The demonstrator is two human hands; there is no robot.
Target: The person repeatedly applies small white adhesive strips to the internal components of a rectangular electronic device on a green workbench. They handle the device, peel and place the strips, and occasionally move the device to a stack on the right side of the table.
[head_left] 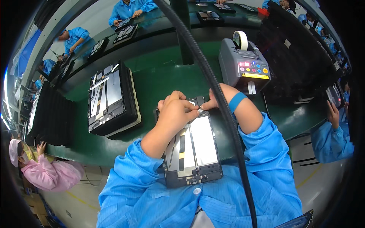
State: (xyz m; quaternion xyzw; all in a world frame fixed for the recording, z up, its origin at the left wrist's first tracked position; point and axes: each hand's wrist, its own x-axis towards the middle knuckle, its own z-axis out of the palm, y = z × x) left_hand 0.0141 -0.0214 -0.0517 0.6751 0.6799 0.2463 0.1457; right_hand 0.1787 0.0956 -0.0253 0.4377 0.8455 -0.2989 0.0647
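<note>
An opened tablet (207, 142) with a silver inner face, dark strips and a black frame lies in front of me, its near end close to my body. Over its far end, my left hand (173, 108) is closed, thumb and finger pinched at a small pale piece (200, 110) too small to name. My right hand (216, 99) meets it from the other side, a fingertip pressed down by the same spot. A black cable crosses in front of my right hand and hides part of it.
A stack of opened tablets (108, 97) stands left on the green table (152, 76). Back right is a grey tape dispenser (243, 64) with a white roll. Tall black stacks (51, 114) rise at both sides. The braided cable (224, 102) hangs across the view. Several people work around.
</note>
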